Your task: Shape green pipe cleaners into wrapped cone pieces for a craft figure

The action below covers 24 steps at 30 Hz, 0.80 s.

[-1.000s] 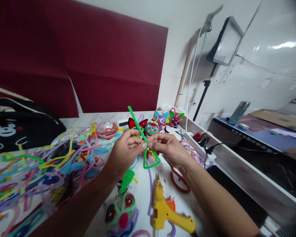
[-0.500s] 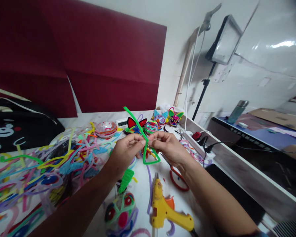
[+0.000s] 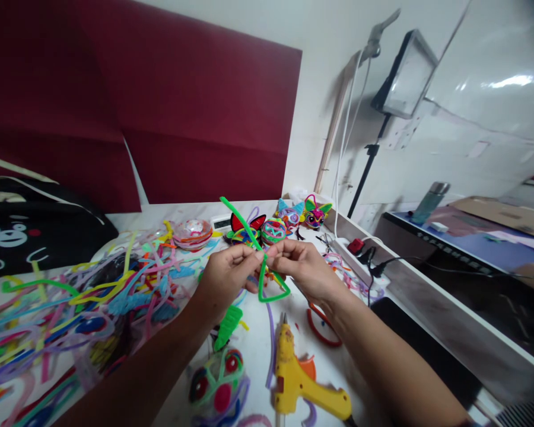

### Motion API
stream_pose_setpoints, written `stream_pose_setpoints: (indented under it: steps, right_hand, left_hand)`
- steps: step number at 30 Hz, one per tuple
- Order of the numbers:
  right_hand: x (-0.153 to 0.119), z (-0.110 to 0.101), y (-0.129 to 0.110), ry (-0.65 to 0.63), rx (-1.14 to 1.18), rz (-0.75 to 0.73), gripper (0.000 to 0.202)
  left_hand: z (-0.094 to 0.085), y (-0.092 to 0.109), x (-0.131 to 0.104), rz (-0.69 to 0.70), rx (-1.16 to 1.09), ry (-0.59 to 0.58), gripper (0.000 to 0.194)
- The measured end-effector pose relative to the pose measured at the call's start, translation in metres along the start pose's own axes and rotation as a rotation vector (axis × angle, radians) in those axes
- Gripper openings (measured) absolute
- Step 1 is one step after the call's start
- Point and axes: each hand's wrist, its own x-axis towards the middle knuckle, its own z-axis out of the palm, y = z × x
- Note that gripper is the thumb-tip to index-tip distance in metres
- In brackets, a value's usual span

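Yellow glue gun nearest on table; beyond it, left hand and right hand pinch green pipe cleaner atop its triangular loop. Firm grip there should stop it unbending. Decorated balls behind.

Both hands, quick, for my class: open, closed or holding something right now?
Left hand: closed, holding the green pipe cleaner.
Right hand: closed, holding the same green pipe cleaner.
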Motion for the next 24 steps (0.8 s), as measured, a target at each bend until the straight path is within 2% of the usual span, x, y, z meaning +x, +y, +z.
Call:
stream_pose_setpoints:
  steps: [5, 10, 16, 24]
  right_hand:
    - [-0.0003, 0.0007, -0.0021, -0.011, -0.051, -0.018, 0.016]
    - [-0.0017, -0.0006, -0.0029, -0.053, -0.060, -0.064, 0.021]
    - [-0.0026, -0.0018, -0.0023, -0.114, -0.080, -0.108, 0.026]
    - [-0.0051, 0.0004, -0.0032, -0.157, -0.093, -0.170, 0.025]
  left_hand:
    - [0.0005, 0.0012, 0.0002, -0.023, -0.030, 0.003, 0.019]
    - [0.0001, 0.0023, -0.0010, -0.116, -0.148, -0.034, 0.018]
    - [-0.0029, -0.0005, -0.0002, -0.244, -0.342, -0.142, 0.018]
    - [-0.0063, -0.0026, 0.0022, -0.354, -0.472, -0.221, 0.015]
